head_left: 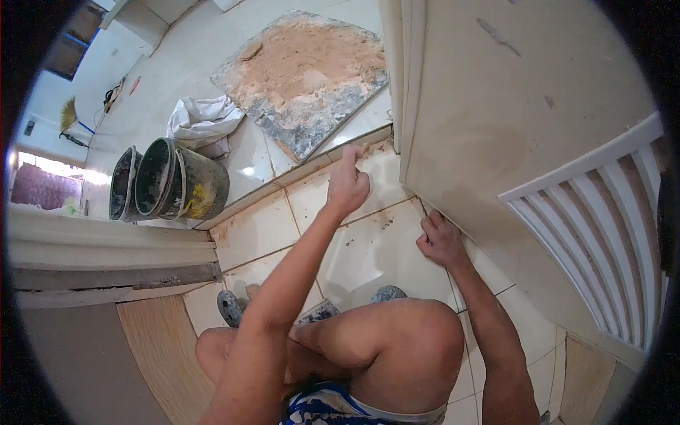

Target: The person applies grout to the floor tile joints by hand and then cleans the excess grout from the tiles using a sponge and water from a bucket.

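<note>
My left hand (347, 185) reaches forward to the tiled floor by the raised sill (283, 180), fingers bent and pressed together near the step's edge. If it grips anything, that is too small to make out. My right hand (442, 239) is curled low beside the base of the door (467, 106), its knuckles near the floor tiles (368, 248); what lies inside its fingers is hidden. Brown residue and crumbs dot the tiles and the joint along the sill.
Beyond the sill lies a grey board (329, 120) heaped with sandy powder (304, 57). Two stained buckets (205, 184) stand left of it beside a white sack (202, 120). A louvred vent (588, 212) is on the door. A broom (69, 113) stands far left.
</note>
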The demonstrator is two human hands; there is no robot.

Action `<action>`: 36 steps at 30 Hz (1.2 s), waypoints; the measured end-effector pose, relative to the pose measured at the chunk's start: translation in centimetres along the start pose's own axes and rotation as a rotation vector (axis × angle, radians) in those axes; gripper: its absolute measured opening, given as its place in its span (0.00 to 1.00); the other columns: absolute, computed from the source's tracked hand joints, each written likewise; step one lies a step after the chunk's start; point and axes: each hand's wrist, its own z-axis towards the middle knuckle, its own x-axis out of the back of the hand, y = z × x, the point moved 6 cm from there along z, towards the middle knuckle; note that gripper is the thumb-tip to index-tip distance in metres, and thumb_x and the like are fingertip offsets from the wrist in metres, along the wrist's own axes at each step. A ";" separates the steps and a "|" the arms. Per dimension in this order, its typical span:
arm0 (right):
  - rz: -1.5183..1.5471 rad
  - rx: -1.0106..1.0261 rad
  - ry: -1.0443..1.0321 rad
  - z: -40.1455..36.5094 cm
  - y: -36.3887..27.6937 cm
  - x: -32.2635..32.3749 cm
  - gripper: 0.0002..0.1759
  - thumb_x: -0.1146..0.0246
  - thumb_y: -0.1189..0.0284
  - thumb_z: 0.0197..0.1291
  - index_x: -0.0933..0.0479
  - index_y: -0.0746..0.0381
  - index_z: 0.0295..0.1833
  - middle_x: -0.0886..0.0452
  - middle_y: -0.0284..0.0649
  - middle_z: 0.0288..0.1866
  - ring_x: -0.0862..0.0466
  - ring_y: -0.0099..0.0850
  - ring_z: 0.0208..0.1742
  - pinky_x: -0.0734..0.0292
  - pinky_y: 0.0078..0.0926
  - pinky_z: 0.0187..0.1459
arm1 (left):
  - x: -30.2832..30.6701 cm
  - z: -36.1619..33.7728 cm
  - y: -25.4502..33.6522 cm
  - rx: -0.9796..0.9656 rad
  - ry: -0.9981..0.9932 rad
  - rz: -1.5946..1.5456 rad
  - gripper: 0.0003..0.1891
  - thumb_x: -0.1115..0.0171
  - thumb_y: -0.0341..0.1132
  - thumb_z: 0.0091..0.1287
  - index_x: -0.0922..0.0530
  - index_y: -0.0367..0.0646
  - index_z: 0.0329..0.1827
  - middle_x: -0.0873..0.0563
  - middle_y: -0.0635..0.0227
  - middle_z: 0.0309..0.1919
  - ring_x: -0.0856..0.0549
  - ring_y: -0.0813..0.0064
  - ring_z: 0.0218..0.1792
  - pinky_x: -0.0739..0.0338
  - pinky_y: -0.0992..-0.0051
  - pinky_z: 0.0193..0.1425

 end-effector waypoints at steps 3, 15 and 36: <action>0.001 -0.043 -0.029 -0.1 0.0 -0.2 0.12 0.39 0.73 0.46 0.28 0.62 0.39 0.30 0.47 0.40 0.21 0.49 0.38 0.22 0.47 0.39 | -1.0 0.3 0.2 -0.204 -0.179 0.508 0.19 0.48 0.25 0.60 0.33 0.41 0.56 0.30 0.50 0.66 0.17 0.52 0.48 0.19 0.59 0.45; 0.000 0.000 -0.030 0.0 0.3 -0.5 0.12 0.40 0.73 0.46 0.29 0.63 0.38 0.31 0.47 0.42 0.24 0.50 0.46 0.25 0.50 0.42 | -6.2 4.5 -1.8 -0.480 -0.470 1.270 0.21 0.48 0.37 0.68 0.29 0.45 0.64 0.24 0.57 0.58 0.15 0.64 0.29 0.22 0.66 0.26; -0.004 0.054 -0.005 0.1 0.0 -0.5 0.14 0.40 0.75 0.46 0.30 0.65 0.41 0.31 0.49 0.40 0.23 0.50 0.40 0.23 0.47 0.39 | -3.9 3.2 -1.1 -0.613 -0.458 1.130 0.15 0.48 0.35 0.65 0.28 0.46 0.54 0.26 0.57 0.63 0.14 0.64 0.31 0.18 0.66 0.34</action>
